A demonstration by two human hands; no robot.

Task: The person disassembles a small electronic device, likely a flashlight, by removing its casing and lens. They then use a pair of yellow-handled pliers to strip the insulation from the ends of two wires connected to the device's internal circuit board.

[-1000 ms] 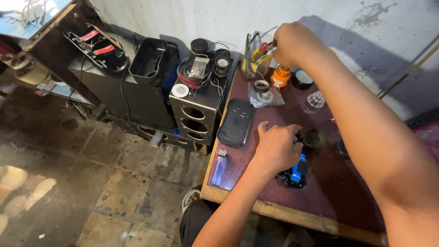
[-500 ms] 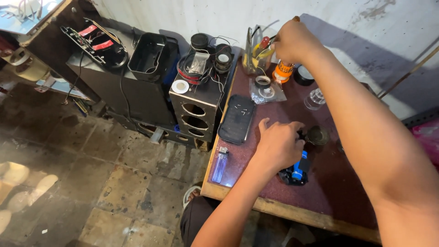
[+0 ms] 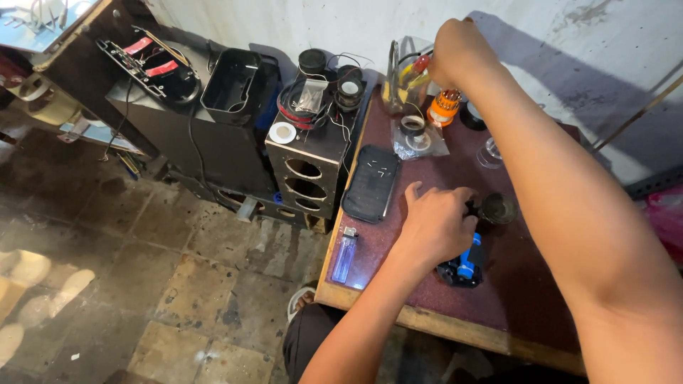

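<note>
My left hand lies on the dark red table. Its fingers curl over a small black part next to a round dark piece. Just below it sits a black holder with a blue cylinder. My right hand reaches to the table's far edge, over a clear jar of tools with red and yellow handles. Its fingers are hidden, so I cannot see what it grips. An orange-ringed item stands beside the jar.
A black oblong panel, a blue lighter, a tape roll in a plastic bag and a small glass lie on the table. Left of it stand a speaker box and black cabinets with loose parts and wires on top.
Hardly anything differs. My right hand stays at the tool jar and my left hand keeps its place on the small black part.
</note>
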